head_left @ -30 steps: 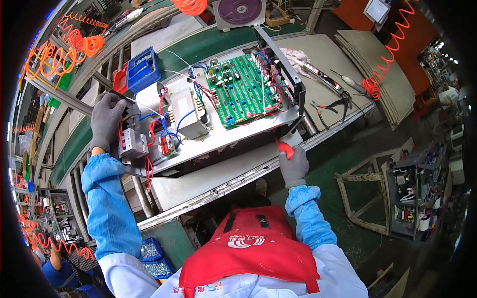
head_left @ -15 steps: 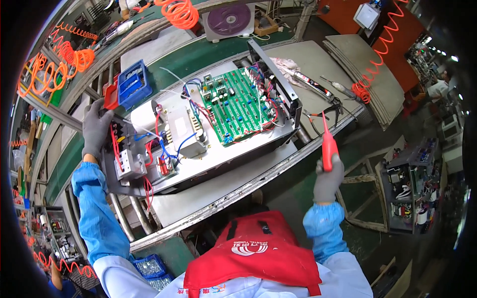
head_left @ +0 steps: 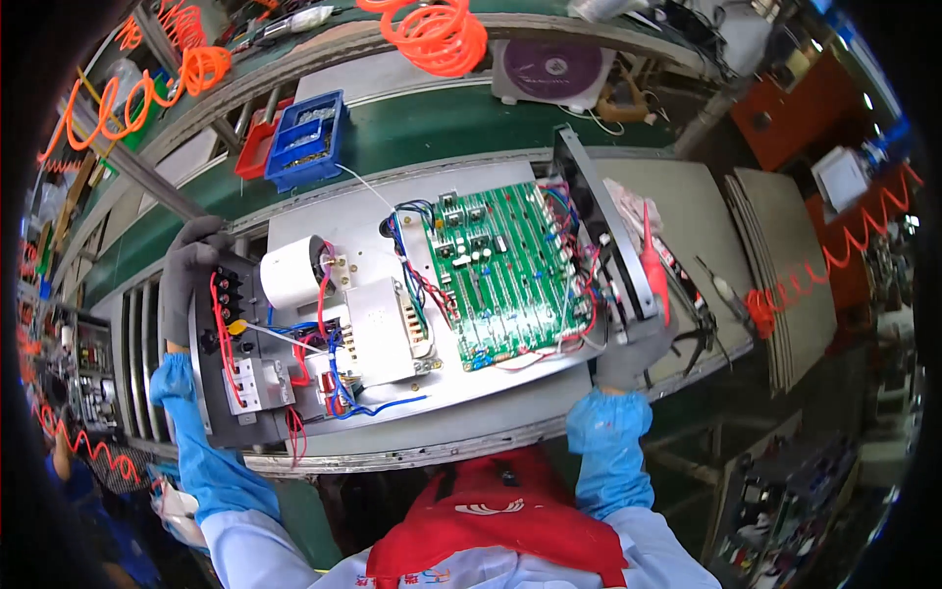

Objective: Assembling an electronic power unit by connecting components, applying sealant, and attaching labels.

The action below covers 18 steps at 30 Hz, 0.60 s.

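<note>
An open metal chassis [head_left: 461, 393] lies across the bench. It carries a green circuit board [head_left: 510, 275], a transformer [head_left: 378, 339], a white cylinder [head_left: 291, 277] and red and blue wires. My left hand [head_left: 191, 265], in a grey glove, is closed around the upright panel at the chassis's left end. At the opposite end my gloved right hand [head_left: 633, 355] is closed on a red tapered tool [head_left: 654, 270], its slim tip pointing up. This hand is against the corner of the dark end panel [head_left: 603, 221]; its fingertips are partly hidden.
Behind the chassis stand a blue parts bin [head_left: 307, 142] and a red bin [head_left: 257, 147]. Pliers [head_left: 699, 334] and other tools lie to the right, near stacked flat boards [head_left: 785, 275]. Orange coiled air hoses [head_left: 427, 34] hang above. Rollers [head_left: 147, 344] run along the left.
My right hand has moved left with the red tool, from off the bench edge to the chassis's right end. The left hand keeps its hold. The whole view has shifted and the chassis appears more level.
</note>
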Each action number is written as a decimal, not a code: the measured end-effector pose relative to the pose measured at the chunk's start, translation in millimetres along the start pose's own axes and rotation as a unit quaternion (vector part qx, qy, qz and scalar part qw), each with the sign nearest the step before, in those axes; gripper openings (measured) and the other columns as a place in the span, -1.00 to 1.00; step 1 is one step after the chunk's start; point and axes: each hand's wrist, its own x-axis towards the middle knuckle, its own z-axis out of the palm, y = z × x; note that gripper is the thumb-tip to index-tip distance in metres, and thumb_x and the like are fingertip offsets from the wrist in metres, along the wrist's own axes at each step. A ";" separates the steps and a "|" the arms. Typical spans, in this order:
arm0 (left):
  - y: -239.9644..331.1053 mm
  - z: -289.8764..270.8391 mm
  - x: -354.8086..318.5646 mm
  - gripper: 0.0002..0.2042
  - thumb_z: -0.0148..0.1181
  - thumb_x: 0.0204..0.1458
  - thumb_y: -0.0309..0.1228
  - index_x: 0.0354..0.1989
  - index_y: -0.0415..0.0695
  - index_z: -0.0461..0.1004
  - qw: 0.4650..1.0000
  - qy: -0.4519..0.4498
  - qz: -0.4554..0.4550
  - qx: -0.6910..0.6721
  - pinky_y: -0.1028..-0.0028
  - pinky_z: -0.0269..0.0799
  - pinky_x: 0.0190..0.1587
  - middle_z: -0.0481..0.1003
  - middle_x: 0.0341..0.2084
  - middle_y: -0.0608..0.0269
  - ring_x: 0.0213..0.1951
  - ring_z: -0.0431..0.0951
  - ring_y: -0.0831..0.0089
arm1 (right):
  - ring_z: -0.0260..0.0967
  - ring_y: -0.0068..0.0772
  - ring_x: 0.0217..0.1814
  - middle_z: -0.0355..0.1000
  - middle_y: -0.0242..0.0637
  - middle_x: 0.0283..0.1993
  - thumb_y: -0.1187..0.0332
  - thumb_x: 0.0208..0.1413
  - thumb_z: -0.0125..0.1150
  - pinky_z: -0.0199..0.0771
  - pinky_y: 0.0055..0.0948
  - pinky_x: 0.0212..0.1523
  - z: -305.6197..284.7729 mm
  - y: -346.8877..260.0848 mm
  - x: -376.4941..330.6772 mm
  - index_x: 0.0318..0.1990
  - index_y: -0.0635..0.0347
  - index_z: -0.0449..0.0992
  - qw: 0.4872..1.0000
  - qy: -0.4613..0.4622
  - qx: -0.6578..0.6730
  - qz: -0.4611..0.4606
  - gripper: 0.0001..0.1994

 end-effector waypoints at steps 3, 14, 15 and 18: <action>-21.1 19.0 -20.9 -0.51 0.09 -0.29 -0.51 -0.05 -0.37 0.42 0.994 0.099 0.040 -0.007 0.45 0.50 -0.17 0.50 -0.31 0.08 -0.30 0.52 0.34 | 0.45 -0.14 0.00 0.32 0.01 0.09 0.47 0.15 0.08 0.66 -0.18 -0.21 55.2 55.7 74.7 -0.05 0.29 0.36 0.974 -0.018 0.203 0.102 -0.78; -56.8 134.8 -203.8 -0.79 0.16 -0.01 -0.28 -0.46 -0.20 0.45 0.945 0.203 0.096 0.237 0.48 0.26 -0.37 0.36 -0.57 0.34 -0.46 0.36 0.55 | 0.37 -0.48 -0.41 0.41 -0.18 -0.30 0.26 0.10 0.20 0.40 -0.48 -0.39 107.9 -7.8 120.2 -0.03 0.25 0.40 0.978 -0.108 0.100 0.149 -0.65; -64.6 138.6 -213.4 -0.74 0.20 0.03 -0.21 -0.50 -0.17 0.48 0.925 0.150 0.192 0.293 0.36 0.25 -0.40 0.38 -0.60 0.26 -0.53 0.37 0.38 | 0.37 -0.48 -0.41 0.41 -0.18 -0.30 0.26 0.10 0.20 0.40 -0.48 -0.39 96.6 -15.6 119.5 -0.03 0.25 0.40 0.978 -0.110 0.103 0.143 -0.65; -66.2 156.8 -237.0 -0.70 0.38 -0.08 -0.11 -0.52 -0.10 0.53 0.890 -0.008 0.296 0.346 0.27 0.22 -0.47 0.37 -0.64 0.23 -0.56 0.38 0.23 | 0.31 -0.49 -0.59 0.40 -0.24 -0.37 0.28 0.10 0.20 0.29 -0.56 -0.61 77.3 -54.4 117.3 -0.01 0.27 0.39 0.991 -0.119 0.063 -0.003 -0.65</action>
